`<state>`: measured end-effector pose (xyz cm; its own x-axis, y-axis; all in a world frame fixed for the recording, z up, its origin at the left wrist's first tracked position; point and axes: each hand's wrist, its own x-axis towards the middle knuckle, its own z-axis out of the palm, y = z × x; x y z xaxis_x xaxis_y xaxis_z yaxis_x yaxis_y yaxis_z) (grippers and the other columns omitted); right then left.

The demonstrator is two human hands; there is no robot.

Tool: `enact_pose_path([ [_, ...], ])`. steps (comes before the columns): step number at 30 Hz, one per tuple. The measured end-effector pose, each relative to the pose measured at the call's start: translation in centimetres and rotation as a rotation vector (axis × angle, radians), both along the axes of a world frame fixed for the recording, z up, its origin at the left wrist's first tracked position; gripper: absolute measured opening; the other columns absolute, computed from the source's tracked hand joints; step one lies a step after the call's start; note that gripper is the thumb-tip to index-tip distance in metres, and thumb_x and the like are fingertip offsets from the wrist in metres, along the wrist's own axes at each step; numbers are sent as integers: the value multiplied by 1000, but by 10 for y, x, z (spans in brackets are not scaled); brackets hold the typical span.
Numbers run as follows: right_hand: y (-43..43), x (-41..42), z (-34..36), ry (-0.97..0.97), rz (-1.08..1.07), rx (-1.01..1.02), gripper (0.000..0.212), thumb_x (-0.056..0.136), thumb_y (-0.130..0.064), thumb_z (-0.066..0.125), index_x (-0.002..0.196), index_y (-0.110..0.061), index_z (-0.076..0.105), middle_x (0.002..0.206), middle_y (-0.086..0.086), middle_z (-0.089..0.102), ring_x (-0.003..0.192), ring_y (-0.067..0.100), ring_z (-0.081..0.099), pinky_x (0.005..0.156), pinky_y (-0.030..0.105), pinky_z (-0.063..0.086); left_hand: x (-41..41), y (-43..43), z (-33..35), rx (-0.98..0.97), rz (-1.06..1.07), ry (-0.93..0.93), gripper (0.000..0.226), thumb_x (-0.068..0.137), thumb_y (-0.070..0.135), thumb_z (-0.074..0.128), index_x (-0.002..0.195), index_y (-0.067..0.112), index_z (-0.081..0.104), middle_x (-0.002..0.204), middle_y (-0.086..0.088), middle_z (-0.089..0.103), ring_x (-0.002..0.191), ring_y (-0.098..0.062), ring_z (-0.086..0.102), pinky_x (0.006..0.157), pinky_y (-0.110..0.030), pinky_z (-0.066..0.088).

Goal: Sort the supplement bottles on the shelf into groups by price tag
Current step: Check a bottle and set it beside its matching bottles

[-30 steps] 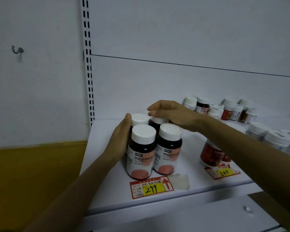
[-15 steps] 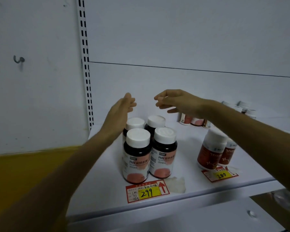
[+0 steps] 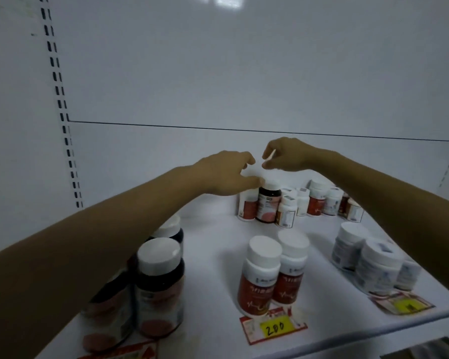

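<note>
Dark back-row bottle (image 3: 268,203) now beneath left hand (image 3: 226,174), right hand (image 3: 287,154) alongside.

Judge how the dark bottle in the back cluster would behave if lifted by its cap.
The dark bottle looks rigid, so should keep shape. Tall and narrow, it may tip into the neighbouring bottles if nudged. Its smooth cap could slip from the left hand.

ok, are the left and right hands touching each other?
Apart. The head view shows a sliver of the white back panel between the fingertips of the left hand and those of the right hand.
</note>
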<state>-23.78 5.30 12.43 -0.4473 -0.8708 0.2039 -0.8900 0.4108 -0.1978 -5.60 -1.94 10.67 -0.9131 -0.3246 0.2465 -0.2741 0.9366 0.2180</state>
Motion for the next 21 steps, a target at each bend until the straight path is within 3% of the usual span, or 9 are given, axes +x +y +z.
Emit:
enact_pose_path([
  [3,0,-28,-17,112,-95,292,39,84,-38,66,112,-12,60,110,7,64,97,24,63,85,37,52,-20,2,-8,13,11,-90,61,87,53,50,138,23,36,139,1,47,123,-19,46,102,-36,39],
  [7,-1,-47,-45,171,-145,467,38,86,-42,62,103,-8,59,71,3,58,62,17,59,61,30,49,-41,3,-19,29,19,-168,56,87,50,52,136,24,39,137,0,49,120,-18,48,99,-31,39],
  [10,-4,-54,-59,253,-170,480,27,88,-41,57,91,-14,53,65,-1,50,56,13,49,52,25,39,-56,5,-27,31,31,-197,53,88,47,53,134,24,41,136,-1,49,119,-19,49,101,-35,40],
  [12,-5,-58,-64,239,-175,477,25,88,-38,56,96,-14,55,66,-1,51,56,12,51,50,24,38,-63,8,-30,26,33,-213,52,88,46,53,134,23,42,135,-1,50,118,-19,49,101,-36,40],
  [15,-6,-63,-63,142,-157,438,30,85,-35,61,104,-12,60,67,0,57,57,15,60,51,24,44,-69,10,-31,20,52,-225,52,88,46,52,134,24,41,134,0,51,116,-20,50,100,-38,41],
  [21,-5,-56,-29,-121,-67,196,32,83,-31,66,97,-2,64,78,9,66,62,19,64,53,26,53,-64,3,-22,22,135,-180,60,86,50,53,137,23,37,135,-1,51,116,-21,51,98,-38,43],
])
